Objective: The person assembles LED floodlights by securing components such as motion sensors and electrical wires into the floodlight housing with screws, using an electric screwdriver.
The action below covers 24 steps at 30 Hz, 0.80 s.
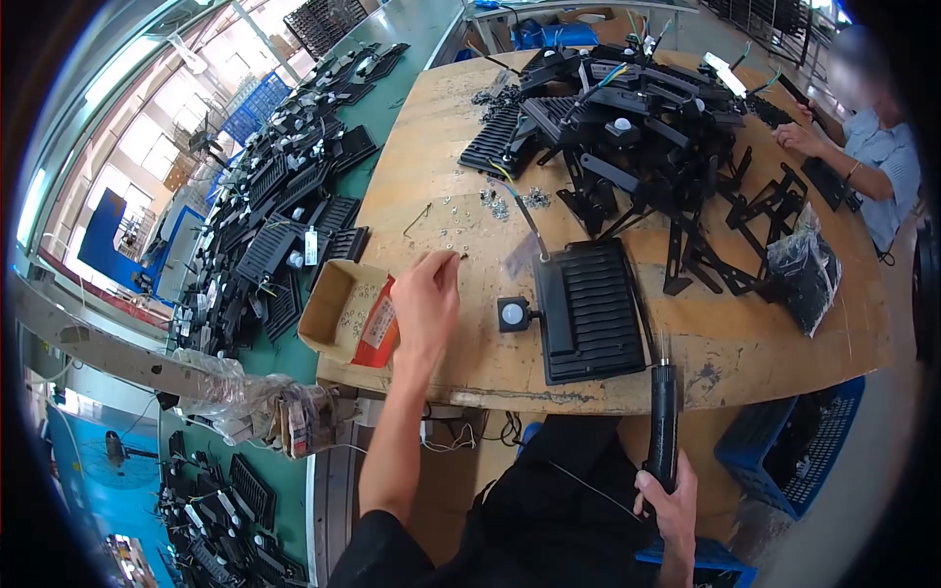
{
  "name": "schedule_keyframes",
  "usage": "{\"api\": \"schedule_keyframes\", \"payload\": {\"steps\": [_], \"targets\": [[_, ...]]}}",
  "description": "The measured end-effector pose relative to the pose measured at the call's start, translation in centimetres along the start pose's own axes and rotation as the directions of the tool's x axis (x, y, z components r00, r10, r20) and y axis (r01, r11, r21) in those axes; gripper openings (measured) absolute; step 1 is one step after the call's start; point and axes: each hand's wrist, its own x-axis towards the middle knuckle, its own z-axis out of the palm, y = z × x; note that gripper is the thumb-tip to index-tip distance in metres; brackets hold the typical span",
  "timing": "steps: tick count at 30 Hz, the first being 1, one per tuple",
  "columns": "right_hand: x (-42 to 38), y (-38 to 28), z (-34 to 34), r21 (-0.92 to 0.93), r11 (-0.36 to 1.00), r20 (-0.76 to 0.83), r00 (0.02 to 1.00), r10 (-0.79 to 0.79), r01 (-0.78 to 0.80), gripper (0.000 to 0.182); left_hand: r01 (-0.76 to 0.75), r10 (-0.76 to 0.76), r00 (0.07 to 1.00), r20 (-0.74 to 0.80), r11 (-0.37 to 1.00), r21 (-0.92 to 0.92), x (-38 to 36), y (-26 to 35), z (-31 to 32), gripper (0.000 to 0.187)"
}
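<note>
My left hand [427, 299] is over the wooden table, right of a small open cardboard box [333, 312] with small metal parts inside. Its fingertips are pinched together; a tiny dark piece shows at them, too small to name. My right hand [671, 502] grips a black electric screwdriver [664, 421], its bit pointing up beside the table's front edge. Between the hands lies a black finned floodlight [588, 312] with a square sensor [513, 315] on its left side and a cable at its top.
A large pile of black lamps and brackets [637, 127] covers the table's back. Loose screws [500, 204] lie mid-table. A plastic-wrapped bundle [804, 269] sits right. Another person [867, 147] works at the right edge. More lamps fill the green conveyor [387, 113] on the left.
</note>
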Motion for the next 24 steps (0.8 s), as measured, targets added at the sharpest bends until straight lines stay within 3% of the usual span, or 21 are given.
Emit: {"api": "schedule_keyframes", "payload": {"steps": [2,3,5,7,9,10,14,17,18,20,21,23,24], "targets": [[0.0,-0.5,0.5,-0.014,1.000,-0.008,1.000,-0.023,0.022,0.039,-0.340,0.333,0.940,0.070,0.909,0.243,1.7,-4.1,2.2,0.015],[0.0,-0.7,0.6,-0.024,0.999,-0.024,0.999,-0.039,0.039,0.039,-0.342,0.336,0.940,0.066,0.909,0.240,2.0,-4.7,2.7,0.015],[-0.2,-0.6,0.5,-0.037,0.998,-0.023,0.999,-0.042,0.041,0.041,-0.353,0.268,0.928,0.258,0.852,0.388,2.0,-5.4,4.1,0.016],[-0.4,-0.5,0.4,-0.048,0.998,-0.036,0.998,-0.045,0.044,0.043,-0.395,0.341,0.917,0.209,0.852,0.344,2.0,-5.7,4.4,0.013],[-0.5,-0.2,0.8,-0.081,0.990,-0.055,0.991,-0.121,0.117,0.052,-0.458,0.390,0.888,0.243,0.800,0.387,2.1,-5.8,4.4,0.016],[-0.6,-0.1,0.8,-0.058,0.995,-0.059,0.995,-0.086,0.083,0.063,-0.472,0.384,0.878,0.285,0.792,0.387,2.1,-5.5,4.1,0.017],[-0.8,-0.9,1.3,-0.031,0.993,-0.062,0.992,-0.112,0.111,0.062,-0.603,0.488,0.795,0.361,0.700,0.383,2.6,-5.7,3.8,0.015],[-0.9,-0.6,1.0,-0.030,0.992,-0.059,0.991,-0.122,0.120,0.063,-0.632,0.464,0.768,0.443,0.663,0.402,2.8,-4.9,3.4,0.014],[-1.1,-0.6,1.0,-0.031,0.991,-0.059,0.989,-0.134,0.132,0.063,-0.633,0.471,0.768,0.433,0.661,0.404,2.8,-5.0,3.2,0.014],[-1.5,-0.6,0.8,0.007,0.991,-0.026,0.991,-0.132,0.132,0.065,-0.521,0.473,0.849,0.237,0.826,0.217,2.6,-5.3,3.0,0.013],[-1.8,-0.3,0.7,0.012,0.990,-0.035,0.990,-0.137,0.138,0.065,-0.530,0.484,0.843,0.237,0.821,0.212,2.3,-4.4,2.4,0.013],[-2.7,0.7,0.3,-0.017,0.988,0.014,0.988,-0.154,0.154,0.067,-0.157,0.173,0.980,0.100,0.976,-0.149,0.4,-1.5,-0.3,0.015],[-3.5,-0.1,0.0,-0.046,0.998,0.063,0.997,-0.050,0.053,0.073,-0.152,0.170,0.978,0.120,0.977,-0.150,-1.1,-0.5,-1.3,0.015]]}}
